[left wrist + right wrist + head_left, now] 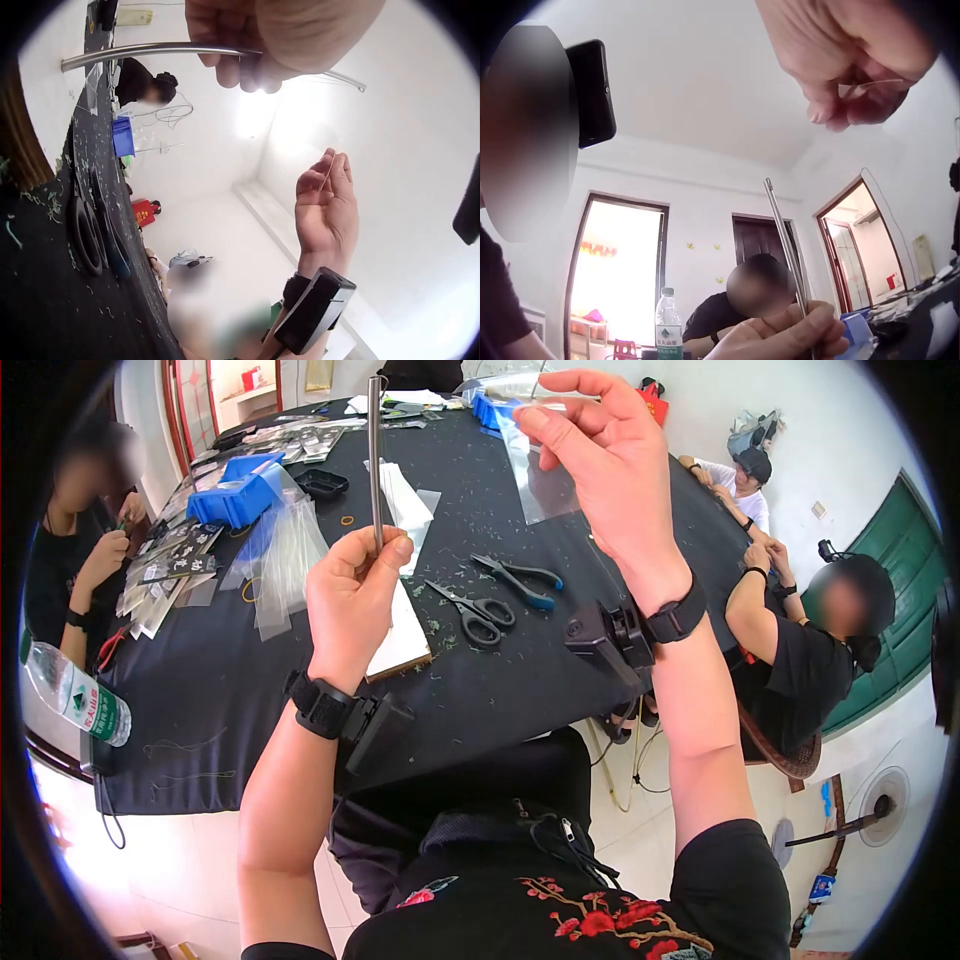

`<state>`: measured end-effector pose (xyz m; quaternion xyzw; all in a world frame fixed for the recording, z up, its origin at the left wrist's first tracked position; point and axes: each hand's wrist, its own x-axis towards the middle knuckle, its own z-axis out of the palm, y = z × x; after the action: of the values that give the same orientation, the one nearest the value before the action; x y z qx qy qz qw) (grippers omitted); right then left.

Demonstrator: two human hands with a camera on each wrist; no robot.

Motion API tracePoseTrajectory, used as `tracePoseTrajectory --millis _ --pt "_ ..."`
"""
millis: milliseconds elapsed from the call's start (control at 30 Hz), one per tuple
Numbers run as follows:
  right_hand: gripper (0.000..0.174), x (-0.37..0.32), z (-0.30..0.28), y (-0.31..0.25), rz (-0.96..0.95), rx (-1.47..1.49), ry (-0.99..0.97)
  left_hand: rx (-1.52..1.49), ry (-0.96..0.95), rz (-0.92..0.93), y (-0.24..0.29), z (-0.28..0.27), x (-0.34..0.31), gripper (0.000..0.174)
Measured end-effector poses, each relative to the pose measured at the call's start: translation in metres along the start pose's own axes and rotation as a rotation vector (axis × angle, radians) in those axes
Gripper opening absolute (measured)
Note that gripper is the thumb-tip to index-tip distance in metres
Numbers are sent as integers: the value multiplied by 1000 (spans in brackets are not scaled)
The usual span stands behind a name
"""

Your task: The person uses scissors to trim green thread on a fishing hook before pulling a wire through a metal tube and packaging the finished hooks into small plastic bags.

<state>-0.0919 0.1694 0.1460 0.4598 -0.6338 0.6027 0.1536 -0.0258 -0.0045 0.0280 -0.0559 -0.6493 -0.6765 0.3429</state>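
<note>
A thin silver metal rod [376, 455] stands upright in my left hand [355, 595], pinched between thumb and fingers near its lower part. The left wrist view shows the rod [157, 48] passing through the left hand [292, 37]. My right hand [620, 485] is raised to the right of the rod, thumb and fingers pinching a thin, fine strand; the strand shows faintly in the right wrist view by the right hand [847, 60]. The rod's tip [768, 183] has a small hole. Whether the strand joins the rod, I cannot tell.
Scissors [475, 612] and pliers [522, 580] lie on the black cloth [480, 700] among green scraps. Beside them is a white board [400, 635]. Blue bins [235, 490], clear sleeves [285, 560] and a water bottle [75, 695] are on the left. Several people sit around the table.
</note>
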Motion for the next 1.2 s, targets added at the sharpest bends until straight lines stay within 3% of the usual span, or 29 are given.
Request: tracePoseTrajectory --millis 100,200,300,367,433,533,567,633,667,733,767,867,967,1200 --pt "21 2 4 -4 -4 -63 47 13 3 0 1 0 0 14" --pt "21 5 1 -5 29 -105 -45 46 -12 25 1 -2 0 14" --pt "25 2 1 -2 152 131 -41 58 -33 -12 2 -3 0 15" --pt "27 -2 4 0 355 355 -34 41 -36 -9 3 -3 0 16" --pt "21 -8 0 12 321 341 -14 26 -51 -33 1 -4 1 16" --pt "14 -14 -8 25 77 -269 -55 41 -60 -38 2 -4 1 15" --pt "14 -15 -8 27 78 -268 -55 36 -60 -34 2 -3 1 15" --pt "18 -17 -8 31 -56 -611 -44 19 -39 -10 1 -1 1 14" --pt "18 -20 -5 36 -52 -606 -40 2 -20 11 -1 -1 1 13" --pt "20 -23 7 45 330 -143 -161 42 -14 10 -5 -2 1 13" --pt "18 -24 13 46 393 -208 -199 74 -5 13 -5 -2 2 13" --pt "18 -29 27 58 462 -90 -249 10 17 39 -3 2 1 13" --pt "18 -35 36 58 401 -46 -320 18 7 19 -4 0 1 13" --pt "21 -71 33 42 693 196 -365 2 16 17 -6 0 2 13"
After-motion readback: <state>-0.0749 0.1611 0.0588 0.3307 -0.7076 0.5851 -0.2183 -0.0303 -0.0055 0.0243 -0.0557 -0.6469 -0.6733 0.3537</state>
